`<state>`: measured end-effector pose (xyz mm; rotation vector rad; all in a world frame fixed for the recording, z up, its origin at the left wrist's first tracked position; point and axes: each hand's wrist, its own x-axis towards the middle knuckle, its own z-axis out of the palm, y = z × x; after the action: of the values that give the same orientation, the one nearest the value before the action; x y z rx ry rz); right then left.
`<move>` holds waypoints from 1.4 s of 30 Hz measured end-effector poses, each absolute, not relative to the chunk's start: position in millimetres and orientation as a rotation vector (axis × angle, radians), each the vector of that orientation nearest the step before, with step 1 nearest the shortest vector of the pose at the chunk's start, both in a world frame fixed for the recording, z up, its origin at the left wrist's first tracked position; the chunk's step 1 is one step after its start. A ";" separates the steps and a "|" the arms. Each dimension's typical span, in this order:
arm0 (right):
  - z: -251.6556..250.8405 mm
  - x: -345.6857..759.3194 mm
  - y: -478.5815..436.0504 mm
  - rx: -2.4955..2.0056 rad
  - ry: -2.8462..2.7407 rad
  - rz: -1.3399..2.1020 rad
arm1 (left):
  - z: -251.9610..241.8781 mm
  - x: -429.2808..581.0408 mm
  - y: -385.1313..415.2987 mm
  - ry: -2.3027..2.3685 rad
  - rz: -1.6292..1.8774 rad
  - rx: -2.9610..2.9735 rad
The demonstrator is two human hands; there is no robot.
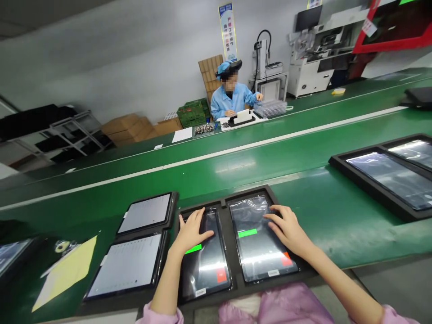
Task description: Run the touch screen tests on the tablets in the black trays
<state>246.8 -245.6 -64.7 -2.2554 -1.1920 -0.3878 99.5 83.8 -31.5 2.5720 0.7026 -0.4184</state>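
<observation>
A black tray (227, 208) lies at the near edge of the green bench and holds two tablets side by side. My left hand (191, 230) rests flat, fingers spread, on the upper part of the left tablet (206, 265), just above a green bar on its screen. My right hand (286, 227) lies with fingers apart on the right tablet (259, 247), beside that screen's green bar. Both screens are wrapped in clear film and show a red square at the lower right. Neither hand holds anything.
Left of the tray, a second black tray (168, 234) holds two tablets with white screens. A yellow sheet (67, 272) lies further left. Another tray with dark tablets (388, 180) sits at the right. Across the green conveyor (236, 157), a person in blue works at a bench.
</observation>
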 end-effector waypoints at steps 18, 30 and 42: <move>-66.0 239.2 -254.2 -2.206 -1.164 -0.214 | -33.5 88.3 86.3 0.570 -0.441 2.558; -62.3 240.3 -249.1 -2.554 -0.990 -0.634 | -31.4 124.5 55.8 0.934 -0.415 2.655; -48.8 265.0 -222.4 -2.832 -0.597 0.015 | -31.7 148.4 32.6 1.164 -0.313 2.416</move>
<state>265.0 -222.4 -48.8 -2.8319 -0.5969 0.0147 148.4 32.6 -31.7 2.4163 1.1636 -0.3132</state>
